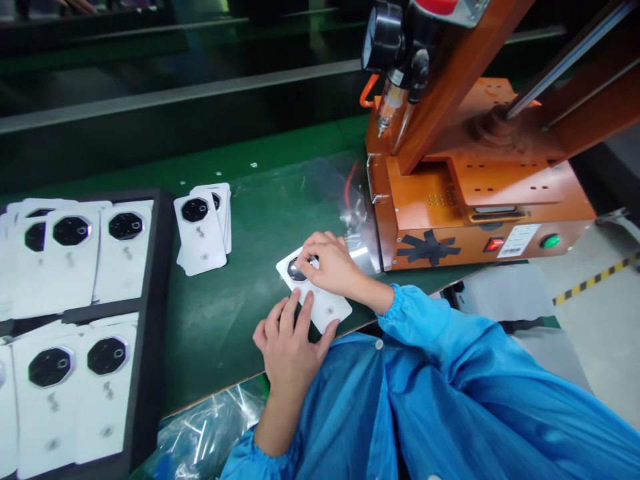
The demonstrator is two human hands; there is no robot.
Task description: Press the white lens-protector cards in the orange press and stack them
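Observation:
A white phone-shaped panel (320,319) with a black octagonal camera patch lies at a slant on the green work surface in front of me. My left hand (293,333) is open, its fingers spread, with fingertips resting on the panel's left and lower edges. My right hand (327,263) is closed in a pinch over the octagonal patch and partly covers it. What is between thumb and forefinger, if anything, is too small to make out. Left of the hands, a small stack of similar panels (201,237) rests on the green surface.
A dark tray (150,320) at the left holds several more white panels (123,260) in overlapping piles. An orange press (425,220) with a gauge and a lit green button stands at the right. Clear film (310,193) covers part of the green worktop (210,333). White scraps lie behind.

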